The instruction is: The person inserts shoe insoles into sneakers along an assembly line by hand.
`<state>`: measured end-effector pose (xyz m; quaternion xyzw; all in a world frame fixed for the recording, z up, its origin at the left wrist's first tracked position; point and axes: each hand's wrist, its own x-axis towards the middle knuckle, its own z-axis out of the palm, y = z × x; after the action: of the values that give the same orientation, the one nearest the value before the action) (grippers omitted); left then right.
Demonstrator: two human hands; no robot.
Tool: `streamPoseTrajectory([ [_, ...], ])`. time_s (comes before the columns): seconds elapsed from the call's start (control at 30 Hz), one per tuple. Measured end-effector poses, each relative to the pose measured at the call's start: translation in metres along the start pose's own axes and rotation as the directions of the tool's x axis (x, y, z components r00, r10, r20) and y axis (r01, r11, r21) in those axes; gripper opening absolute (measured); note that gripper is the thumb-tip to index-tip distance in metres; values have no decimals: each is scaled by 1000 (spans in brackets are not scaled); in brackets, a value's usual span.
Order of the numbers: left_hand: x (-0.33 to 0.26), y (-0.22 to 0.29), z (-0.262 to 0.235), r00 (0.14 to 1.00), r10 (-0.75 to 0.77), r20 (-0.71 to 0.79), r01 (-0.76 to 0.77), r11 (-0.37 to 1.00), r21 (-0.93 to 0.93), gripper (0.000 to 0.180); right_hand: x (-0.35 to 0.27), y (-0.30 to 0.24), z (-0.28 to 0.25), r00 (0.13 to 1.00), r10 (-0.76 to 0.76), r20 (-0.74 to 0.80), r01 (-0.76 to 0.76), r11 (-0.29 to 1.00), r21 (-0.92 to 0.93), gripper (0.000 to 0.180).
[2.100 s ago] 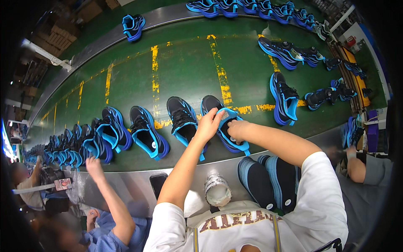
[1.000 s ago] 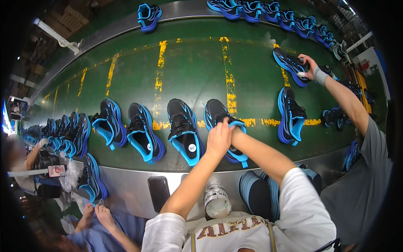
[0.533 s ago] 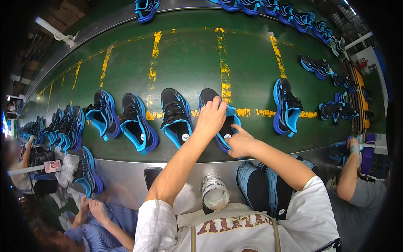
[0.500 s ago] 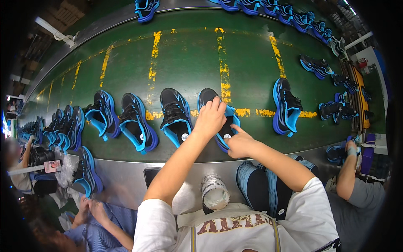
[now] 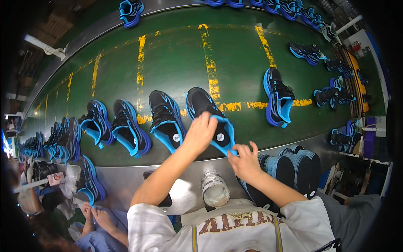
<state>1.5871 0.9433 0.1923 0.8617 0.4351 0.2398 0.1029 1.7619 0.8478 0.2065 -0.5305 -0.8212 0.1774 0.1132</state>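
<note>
A black and blue sneaker [image 5: 200,102] lies in front of me, its toe pointing away. An insole with a white round sticker [image 5: 220,137] shows inside it. My left hand [image 5: 200,133] grips the sneaker by the tongue and collar, fingers pressed together. At the heel, my right hand [image 5: 245,163] pinches the light-blue rim between thumb and fingers, with one finger raised. Just to the left stands another sneaker [image 5: 161,107] with a similar sticker inside. Farther right, a separate sneaker [image 5: 276,90] lies across the yellow line.
The green belt [image 5: 176,54] carries several more sneakers at left, right and the far edge. Along the near metal ledge are a phone [image 5: 166,200], a whitish jar [image 5: 215,191] and stacked insoles [image 5: 280,170]. A co-worker's hands [image 5: 100,216] are at lower left.
My right hand has moved from inside the sneaker back to its heel rim. My left hand remains at the tongue. The co-worker's arm at right has left the sneaker there.
</note>
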Motion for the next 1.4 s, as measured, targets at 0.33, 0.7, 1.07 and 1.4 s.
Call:
streamPoseTrajectory([
  [0.33,13,-40,14,977,-139,160,36,852,522,17,23,46,-25,932,250,-261,-209,962,174,43],
  [0.7,31,-9,34,844,-302,444,-145,668,730,24,19,127,-15,859,511,-2,-507,852,133,24],
  [1.07,28,-22,-56,965,-262,-9,260,961,-97,14,-116,50,-76,927,274,-257,-265,962,68,45],
  [1.4,54,36,-14,815,-570,104,438,487,-756,23,-215,42,-86,660,735,-158,-681,673,287,48],
])
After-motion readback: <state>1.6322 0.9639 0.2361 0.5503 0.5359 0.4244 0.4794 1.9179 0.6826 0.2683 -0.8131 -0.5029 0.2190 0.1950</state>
